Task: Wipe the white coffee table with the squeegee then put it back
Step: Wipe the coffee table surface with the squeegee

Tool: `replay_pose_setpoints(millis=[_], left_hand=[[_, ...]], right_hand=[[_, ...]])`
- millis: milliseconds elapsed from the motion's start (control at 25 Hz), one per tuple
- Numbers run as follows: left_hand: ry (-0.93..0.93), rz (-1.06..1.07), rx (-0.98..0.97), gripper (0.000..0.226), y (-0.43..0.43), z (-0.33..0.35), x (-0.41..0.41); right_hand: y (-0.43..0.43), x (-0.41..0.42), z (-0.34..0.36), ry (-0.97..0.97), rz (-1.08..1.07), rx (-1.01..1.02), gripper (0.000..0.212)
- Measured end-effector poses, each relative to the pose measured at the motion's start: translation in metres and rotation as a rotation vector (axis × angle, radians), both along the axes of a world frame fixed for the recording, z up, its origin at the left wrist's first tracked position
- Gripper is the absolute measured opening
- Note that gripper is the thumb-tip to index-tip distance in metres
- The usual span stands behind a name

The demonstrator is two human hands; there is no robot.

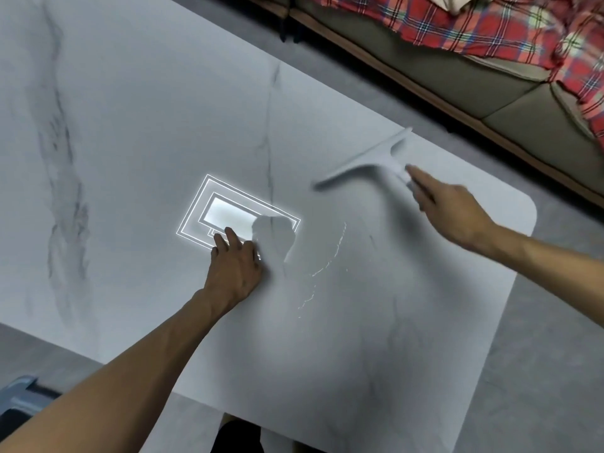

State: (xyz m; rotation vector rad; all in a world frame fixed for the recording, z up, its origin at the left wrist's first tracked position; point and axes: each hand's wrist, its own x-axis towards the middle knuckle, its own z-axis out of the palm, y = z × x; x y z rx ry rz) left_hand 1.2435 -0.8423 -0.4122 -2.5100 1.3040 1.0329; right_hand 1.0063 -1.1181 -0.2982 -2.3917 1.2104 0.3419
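Note:
The white marble-patterned coffee table [137, 132] fills most of the view. A pale grey squeegee [366, 161] lies with its blade on the tabletop near the far right edge, blurred by motion. My right hand [454, 210] grips its handle from the right. My left hand [235, 259] rests flat on the table's middle, fingers spread, holding nothing. A thin curved line of water [327, 266] glints on the surface between my hands.
A bright rectangular light reflection [228, 214] shines on the tabletop by my left fingers. A sofa [490, 89] with a red plaid blanket [490, 27] stands beyond the table's far edge. Grey floor [539, 371] lies to the right. A blue-grey object [19, 397] sits at lower left.

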Motion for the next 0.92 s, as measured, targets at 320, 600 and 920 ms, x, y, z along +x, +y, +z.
replay_pose_setpoints(millis=[320,600,920], left_hand=[[-0.059,-0.059,0.1,0.038,-0.011,0.005,-0.009],[-0.095,-0.061,0.101,0.038,-0.01,0.01,-0.015],[-0.151,-0.071,-0.084,0.054,-0.013,0.015,-0.047]], right_hand=[[-0.002,0.043,-0.036,0.018,-0.177,0.044,0.044],[0.099,-0.105,-0.018,0.213,0.029,0.122,0.059],[0.036,-0.073,-0.001,-0.099,-0.252,0.057,0.045]])
